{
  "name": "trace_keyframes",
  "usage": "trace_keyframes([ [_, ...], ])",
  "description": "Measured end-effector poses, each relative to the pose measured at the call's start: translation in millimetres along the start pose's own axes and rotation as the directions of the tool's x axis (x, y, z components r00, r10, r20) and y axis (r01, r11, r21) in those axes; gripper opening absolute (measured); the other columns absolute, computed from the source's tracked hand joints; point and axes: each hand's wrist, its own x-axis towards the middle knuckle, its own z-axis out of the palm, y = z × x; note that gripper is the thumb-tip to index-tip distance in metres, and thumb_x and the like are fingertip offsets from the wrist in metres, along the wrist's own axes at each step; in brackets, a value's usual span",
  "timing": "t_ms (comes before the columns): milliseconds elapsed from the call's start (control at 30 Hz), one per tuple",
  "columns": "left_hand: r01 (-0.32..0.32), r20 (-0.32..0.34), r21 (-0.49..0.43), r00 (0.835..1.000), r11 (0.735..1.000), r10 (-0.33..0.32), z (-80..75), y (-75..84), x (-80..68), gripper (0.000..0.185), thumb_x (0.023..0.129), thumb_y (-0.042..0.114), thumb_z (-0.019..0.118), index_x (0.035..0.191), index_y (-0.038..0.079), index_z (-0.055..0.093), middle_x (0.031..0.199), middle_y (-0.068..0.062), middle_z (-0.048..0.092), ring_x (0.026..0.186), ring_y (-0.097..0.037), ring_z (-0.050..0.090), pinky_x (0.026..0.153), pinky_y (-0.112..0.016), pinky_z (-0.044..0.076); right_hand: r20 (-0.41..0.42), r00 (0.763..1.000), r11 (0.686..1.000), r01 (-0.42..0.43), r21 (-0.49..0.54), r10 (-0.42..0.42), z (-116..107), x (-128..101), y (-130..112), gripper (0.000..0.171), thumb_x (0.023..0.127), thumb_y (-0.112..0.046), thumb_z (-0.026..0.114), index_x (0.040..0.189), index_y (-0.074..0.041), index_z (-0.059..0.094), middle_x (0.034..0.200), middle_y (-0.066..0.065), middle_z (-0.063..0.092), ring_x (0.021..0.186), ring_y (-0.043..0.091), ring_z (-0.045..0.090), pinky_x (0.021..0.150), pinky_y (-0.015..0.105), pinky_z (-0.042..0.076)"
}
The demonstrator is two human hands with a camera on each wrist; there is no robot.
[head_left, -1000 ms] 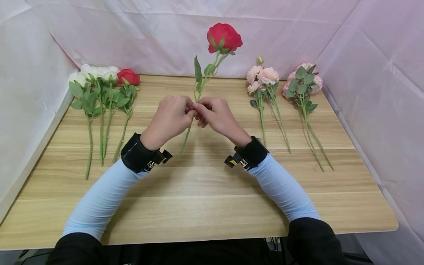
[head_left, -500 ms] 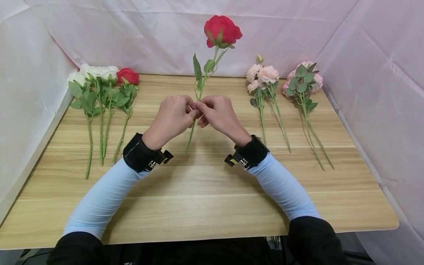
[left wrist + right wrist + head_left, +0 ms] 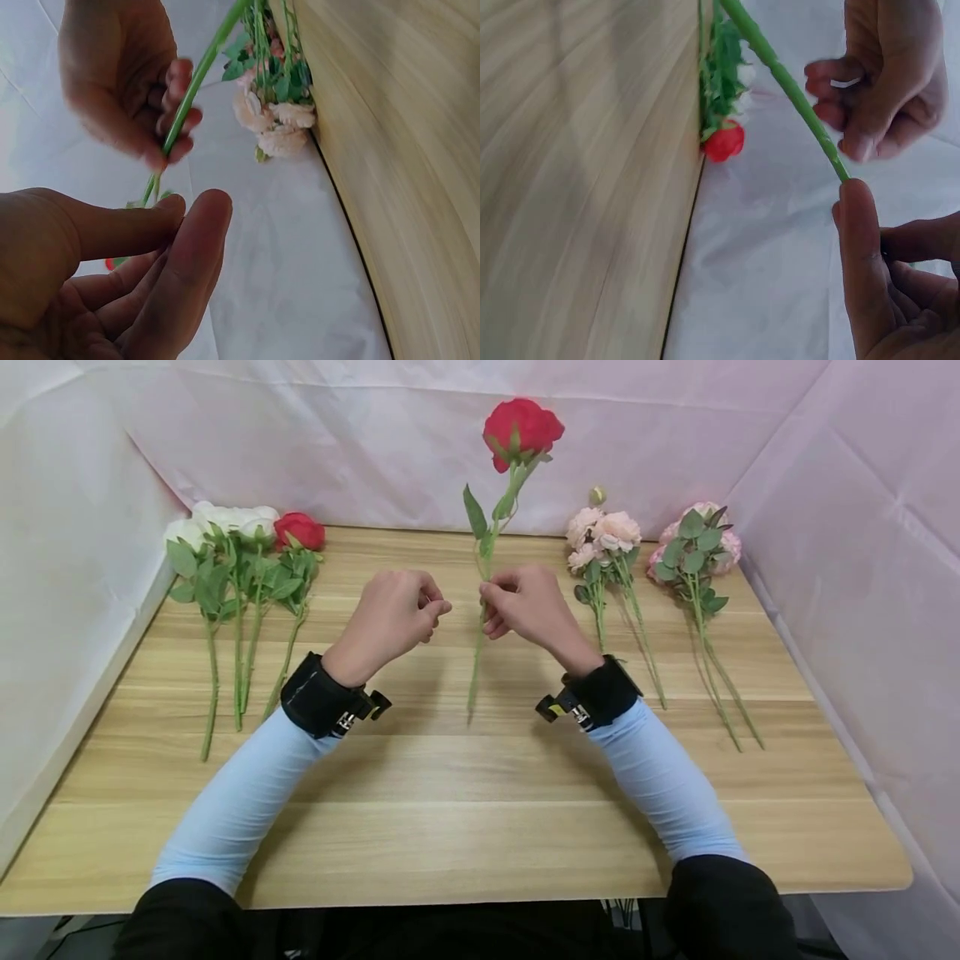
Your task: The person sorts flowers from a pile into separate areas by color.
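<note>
Ample tabletop (image 3: 480,810) separates near edge (image 3: 420,903) from left hand (image 3: 390,618), fingertips (image 3: 208,217) together, and right hand (image 3: 531,607) pinching rose (image 3: 522,428).

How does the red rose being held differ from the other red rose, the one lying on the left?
The held rose is nearly upright, leaning slightly; the lying rose is flat on the table.
The held rose is pinched by the stem in the right hand; no hand touches the lying rose.
The held rose stands apart, while the lying rose is beside white flowers.
Both have red blooms, green leaves and long green stems.
</note>
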Motion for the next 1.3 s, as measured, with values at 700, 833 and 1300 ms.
trace_keyframes([
  [700,0.015,0.028,0.090,0.999,0.996,-0.018,2.8,-12.6,4.5,0.017,0.097,0.016,0.072,0.086,0.004,0.078,0.073,-0.009,0.073,0.060,-0.021,0.064,0.067,-0.035,0.046,0.141,0.916,0.852,-0.282,-0.441,0.376,-65,48,80,0.028,0.094,-0.007,0.048,0.073,0.003,0.064,0.054,0.006,0.066,0.049,0.015,0.070,0.061,0.037,0.063],
  [833,0.013,0.022,0.091,1.000,0.996,-0.015,1.8,-12.2,6.3,0.016,0.096,0.015,0.072,0.088,0.004,0.079,0.077,-0.010,0.074,0.062,-0.022,0.065,0.067,-0.035,0.047,0.132,0.905,0.813,-0.290,-0.505,0.405,-66,50,80,0.028,0.091,-0.006,0.044,0.069,-0.002,0.060,0.052,0.004,0.065,0.048,0.013,0.069,0.057,0.032,0.061],
  [1300,0.049,0.036,0.089,0.998,0.995,-0.052,1.0,-14.9,4.2,0.017,0.097,0.018,0.071,0.086,0.005,0.077,0.074,-0.008,0.071,0.061,-0.021,0.063,0.062,-0.034,0.044,0.087,0.892,0.753,-0.318,-0.576,0.443,-67,47,76,0.021,0.088,-0.006,0.045,0.077,-0.001,0.062,0.054,0.006,0.069,0.053,0.019,0.073,0.051,0.028,0.048],
])
